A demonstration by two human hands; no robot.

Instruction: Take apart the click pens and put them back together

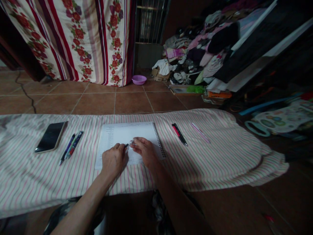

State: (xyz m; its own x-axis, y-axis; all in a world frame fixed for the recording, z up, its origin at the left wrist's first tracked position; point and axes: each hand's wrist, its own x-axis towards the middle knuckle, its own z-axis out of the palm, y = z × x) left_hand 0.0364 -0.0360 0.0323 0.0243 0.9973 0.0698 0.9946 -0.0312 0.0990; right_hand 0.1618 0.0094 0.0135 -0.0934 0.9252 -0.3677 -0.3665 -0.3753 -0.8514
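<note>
Forearms (91, 191) cropped, left fingers (121, 147) and right fingers (139, 142) grip half-hidden pieces (126, 145), perhaps pen parts.

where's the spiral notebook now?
In the head view, the spiral notebook lies on the striped cloth under the left hand and right hand, with pens on both sides and the phone farther left.

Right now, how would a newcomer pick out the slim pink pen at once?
Start with the long pink-and-grey striped cloth and find the white spiral-bound notebook lying on it. From its spiral edge, look right, past the black-and-red pens. The slim pink pen lies farthest right, alone, much paler than those dark neighbours.
</note>
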